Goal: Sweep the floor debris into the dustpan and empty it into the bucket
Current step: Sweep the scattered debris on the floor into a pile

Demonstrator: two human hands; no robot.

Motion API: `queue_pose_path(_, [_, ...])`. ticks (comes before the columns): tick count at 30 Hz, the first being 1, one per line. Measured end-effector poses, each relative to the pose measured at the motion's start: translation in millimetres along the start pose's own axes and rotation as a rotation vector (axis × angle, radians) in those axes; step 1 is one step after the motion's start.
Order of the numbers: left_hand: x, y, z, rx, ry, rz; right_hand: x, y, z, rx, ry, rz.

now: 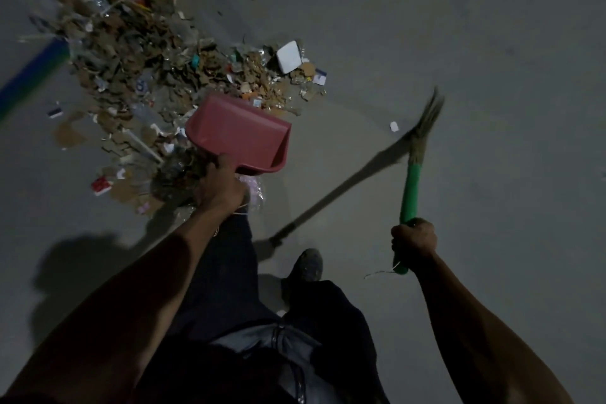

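A long heap of debris (137, 52), made of brown scraps, paper, plastic bits and a white box, lies on the grey floor at the upper left. My left hand (220, 188) grips the handle of a red dustpan (241, 133), which hangs over the near edge of the heap with nothing in its tray. My right hand (414, 241) grips the green handle of a short broom (414, 174). Its bristles point up and away, lifted off the floor to the right of the heap. No bucket is in view.
A blue and green pole (32, 74), blurred, reaches into the heap from the left edge. A small white scrap (394, 126) lies alone on the floor near the broom. My legs and one shoe (306, 267) are below the dustpan. Bare grey floor spreads to the right.
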State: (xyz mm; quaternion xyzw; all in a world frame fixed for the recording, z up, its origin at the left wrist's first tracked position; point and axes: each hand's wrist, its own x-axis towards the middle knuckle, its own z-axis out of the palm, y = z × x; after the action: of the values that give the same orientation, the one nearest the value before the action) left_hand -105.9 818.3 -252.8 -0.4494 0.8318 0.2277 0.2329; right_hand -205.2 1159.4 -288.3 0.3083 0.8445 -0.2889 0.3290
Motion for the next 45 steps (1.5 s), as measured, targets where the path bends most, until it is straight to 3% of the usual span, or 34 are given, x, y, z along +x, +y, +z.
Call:
queue_pose_path(4, [48,-32,-10,0.026,-0.016,0.001,17,-36,36,-0.138,-0.044,0.005])
queue_pose_path(15, [201,-123,-88,0.086,-0.078,0.041,-28,-229,217,-0.668,-0.178,-0.317])
queue_pose_path(29, [291,-211,-141,0.114,-0.086,-0.009,-103,-402,412,-0.708,-0.356,-0.650])
queue_pose_path(33, [293,-224,-148,0.100,-0.081,-0.015,-127,-414,423,-0.660,-0.350,-0.728])
queue_pose_path(39, [276,-242,-167,0.091,-0.073,0.001,-184,-374,405,-0.599,-0.298,-0.792])
queue_pose_path(45, [246,-283,-185,0.066,-0.086,0.053,-255,-320,391,-0.549,-0.247,-0.645])
